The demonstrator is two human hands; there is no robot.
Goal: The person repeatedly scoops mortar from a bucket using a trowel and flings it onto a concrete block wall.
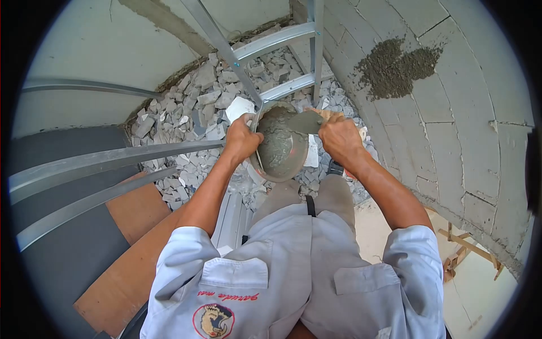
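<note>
A round bowl [300, 153] of wet grey mortar [275, 141] is tipped toward me above the rubble, in front of my legs. My left hand [243, 139] grips its left rim, with the thumb over the edge. On the other side my right hand [340, 137] is closed around the handle of a trowel [305, 122]. The trowel's grey blade reaches over the bowl's right rim, close to the mortar. Most of the handle is hidden by my fingers.
An aluminium ladder [275, 43] stands just beyond the bowl, on broken rubble [209, 90]. To the right rises a block wall [446, 107] with a rough mortar patch [398, 66]. Metal bars [107, 157] cross on the left, above brown boards [127, 248].
</note>
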